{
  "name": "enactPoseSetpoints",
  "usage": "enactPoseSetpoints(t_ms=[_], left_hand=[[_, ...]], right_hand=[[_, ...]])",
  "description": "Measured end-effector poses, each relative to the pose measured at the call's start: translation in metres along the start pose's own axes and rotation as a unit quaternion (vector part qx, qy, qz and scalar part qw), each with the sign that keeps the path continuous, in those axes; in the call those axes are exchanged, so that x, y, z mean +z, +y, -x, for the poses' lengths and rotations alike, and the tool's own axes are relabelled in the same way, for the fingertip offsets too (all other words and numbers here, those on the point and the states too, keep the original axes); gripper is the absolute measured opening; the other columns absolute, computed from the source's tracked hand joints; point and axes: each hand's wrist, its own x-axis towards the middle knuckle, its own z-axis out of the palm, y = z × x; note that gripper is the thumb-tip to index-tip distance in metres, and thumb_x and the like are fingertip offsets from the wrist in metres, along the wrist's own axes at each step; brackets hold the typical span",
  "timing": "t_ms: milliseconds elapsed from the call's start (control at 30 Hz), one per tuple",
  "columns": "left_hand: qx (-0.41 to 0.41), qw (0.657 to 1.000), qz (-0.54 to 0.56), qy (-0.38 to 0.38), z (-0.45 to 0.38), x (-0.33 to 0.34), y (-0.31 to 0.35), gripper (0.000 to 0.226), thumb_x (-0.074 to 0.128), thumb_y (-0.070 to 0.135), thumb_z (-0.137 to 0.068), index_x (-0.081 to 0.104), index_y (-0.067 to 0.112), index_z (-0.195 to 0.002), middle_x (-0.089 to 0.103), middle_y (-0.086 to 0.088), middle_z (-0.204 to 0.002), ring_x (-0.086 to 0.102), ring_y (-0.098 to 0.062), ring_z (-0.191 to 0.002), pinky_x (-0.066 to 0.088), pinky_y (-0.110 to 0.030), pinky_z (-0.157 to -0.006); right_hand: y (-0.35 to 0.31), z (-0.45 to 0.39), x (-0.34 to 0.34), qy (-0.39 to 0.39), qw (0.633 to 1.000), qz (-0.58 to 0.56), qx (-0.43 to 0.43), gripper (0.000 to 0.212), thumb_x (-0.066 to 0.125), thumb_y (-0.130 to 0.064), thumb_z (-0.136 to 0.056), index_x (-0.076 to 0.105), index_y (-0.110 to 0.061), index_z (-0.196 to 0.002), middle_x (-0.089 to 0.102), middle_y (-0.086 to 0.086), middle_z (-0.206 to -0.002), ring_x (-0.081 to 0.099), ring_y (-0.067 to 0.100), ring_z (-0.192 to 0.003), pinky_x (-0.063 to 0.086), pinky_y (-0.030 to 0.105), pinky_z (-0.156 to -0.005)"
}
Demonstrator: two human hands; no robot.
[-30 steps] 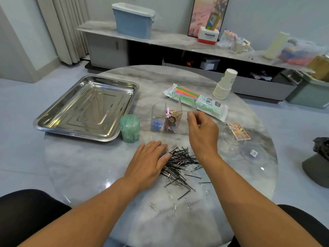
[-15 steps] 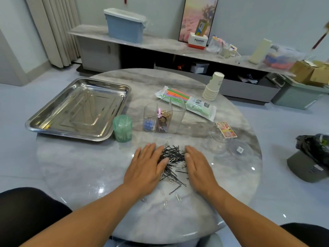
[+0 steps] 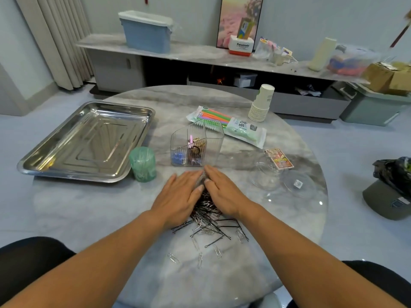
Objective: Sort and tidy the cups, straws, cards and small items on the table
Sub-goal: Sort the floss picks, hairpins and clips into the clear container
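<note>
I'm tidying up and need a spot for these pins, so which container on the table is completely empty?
The steel tray at the left; the clear organizer already holds clips, and the green tub looks full.

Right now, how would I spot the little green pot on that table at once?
Start at the steel tray on the round table's left side. The green pot stands upright off its near right corner, left of the clear organizer. It is the only see-through green cylinder there, packed with thin sticks.

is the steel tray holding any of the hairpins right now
No, the steel tray shows only its bare shiny bottom, while the hairpins lie on the table between the left hand and the right hand.
</note>
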Motion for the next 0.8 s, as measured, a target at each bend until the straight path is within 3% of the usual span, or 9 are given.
enactPoseSetpoints(t_ms=[67, 200, 300, 367, 467, 600, 700, 800], left_hand=[[0.023, 0.999, 0.011, -0.023, 0.002, -0.001, -0.001, 0.058, 0.014, 0.055, -0.106, -0.001, 0.04, -0.16, 0.016, 0.013, -0.168, 0.005, 0.004, -0.152, -0.002, -0.031, -0.126], [0.018, 0.99, 0.134, -0.029, 0.018, -0.01, -0.003, 0.054, 0.024, 0.056, -0.105, 0.005, 0.055, -0.155, 0.038, 0.029, -0.152, 0.02, 0.024, -0.136, 0.015, -0.023, -0.123], [0.003, 0.98, 0.196, -0.033, 0.036, -0.017, -0.001, 0.058, 0.036, 0.074, -0.095, 0.013, 0.065, -0.148, 0.044, 0.037, -0.138, 0.038, 0.017, -0.128, 0.039, -0.032, -0.112], [0.012, 0.979, 0.193, -0.058, 0.047, -0.021, 0.002, 0.073, 0.048, 0.082, -0.086, 0.013, 0.067, -0.148, 0.043, 0.032, -0.143, 0.04, 0.011, -0.132, 0.041, -0.034, -0.111], [0.071, 0.987, 0.117, -0.085, 0.062, -0.025, 0.002, 0.094, 0.059, 0.086, -0.076, 0.006, 0.064, -0.15, 0.022, 0.031, -0.158, 0.022, 0.007, -0.146, 0.028, -0.036, -0.121], [0.158, 0.984, -0.015, -0.077, 0.084, -0.024, -0.006, 0.11, 0.057, 0.092, -0.069, -0.001, 0.055, -0.155, -0.01, 0.025, -0.166, -0.014, 0.004, -0.151, -0.009, -0.025, -0.123], [0.14, 0.986, -0.068, -0.064, 0.094, -0.017, -0.014, 0.113, 0.051, 0.097, -0.067, -0.006, 0.054, -0.155, -0.016, 0.017, -0.167, -0.018, -0.002, -0.152, -0.012, -0.03, -0.124], [0.084, 0.991, -0.093, -0.044, 0.09, -0.01, -0.018, 0.106, 0.04, 0.098, -0.072, -0.013, 0.055, -0.153, -0.02, 0.013, -0.167, -0.02, -0.003, -0.152, -0.01, -0.033, -0.125]], right_hand=[[0.0, -0.001, 0.0, -0.011, 0.999, 0.019, -0.029, 0.049, 0.029, -0.025, -0.106, 0.038, -0.019, -0.154, 0.04, 0.0, -0.159, 0.032, 0.01, -0.144, 0.018, 0.038, -0.124], [0.004, 0.025, 0.001, -0.003, 0.999, -0.018, -0.033, 0.052, 0.03, -0.032, -0.1, 0.048, -0.026, -0.149, 0.05, -0.007, -0.151, 0.039, 0.0, -0.135, 0.027, 0.025, -0.119], [0.007, 0.047, 0.003, 0.005, 0.999, -0.049, -0.02, 0.047, 0.035, -0.033, -0.102, 0.055, -0.032, -0.144, 0.054, -0.012, -0.148, 0.045, -0.002, -0.135, 0.034, 0.025, -0.116], [0.004, 0.061, 0.003, 0.008, 0.997, -0.07, -0.012, 0.047, 0.034, -0.039, -0.101, 0.057, -0.036, -0.141, 0.059, -0.016, -0.141, 0.05, -0.004, -0.13, 0.04, 0.025, -0.111], [0.0, 0.077, 0.006, 0.058, 0.995, -0.071, -0.025, 0.05, 0.031, -0.043, -0.101, 0.057, -0.032, -0.142, 0.06, -0.016, -0.14, 0.05, -0.004, -0.129, 0.04, 0.023, -0.11], [0.003, 0.094, 0.007, 0.219, 0.969, -0.111, 0.036, 0.043, 0.033, -0.032, -0.109, 0.051, -0.024, -0.147, 0.052, -0.011, -0.147, 0.043, -0.002, -0.135, 0.029, 0.019, -0.115], [0.011, 0.106, 0.011, 0.233, 0.953, -0.141, 0.132, 0.047, 0.031, -0.036, -0.11, 0.04, -0.022, -0.154, 0.042, -0.007, -0.156, 0.035, 0.003, -0.142, 0.021, 0.021, -0.119], [0.004, 0.108, 0.024, 0.208, 0.962, -0.105, 0.141, 0.05, 0.029, -0.039, -0.11, 0.036, -0.021, -0.156, 0.038, -0.004, -0.16, 0.03, 0.008, -0.147, 0.018, 0.033, -0.125]])
